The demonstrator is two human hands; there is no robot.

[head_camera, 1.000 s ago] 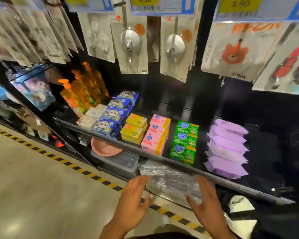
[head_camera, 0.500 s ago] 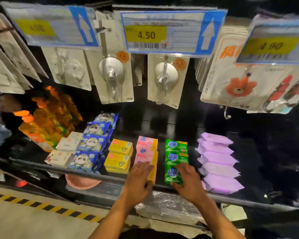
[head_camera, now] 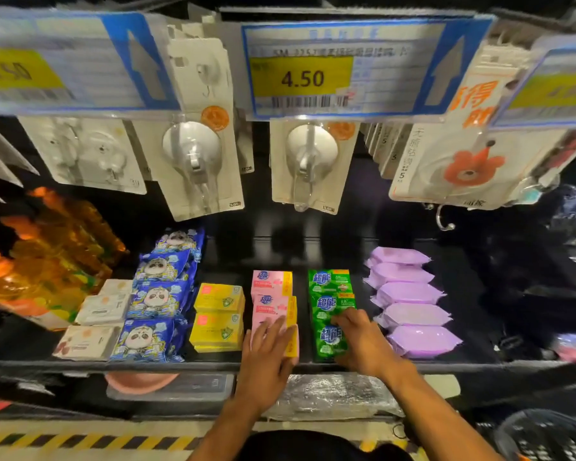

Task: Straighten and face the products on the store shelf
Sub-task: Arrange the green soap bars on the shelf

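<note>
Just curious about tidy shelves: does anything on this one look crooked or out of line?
Yes. The front pink soap pack, under the left hand, sits skewed and shifted right of the pink packs behind it. The front green pack leans slightly too.

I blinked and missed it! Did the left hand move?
Yes. The left hand went forward, from below the shelf's front rail up over it onto the pink packs.

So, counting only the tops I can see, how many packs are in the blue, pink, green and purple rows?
Blue panda packs: 4
Pink soap packs: 3
Green soap packs: 3
Purple packs: 5
Total: 15
</note>
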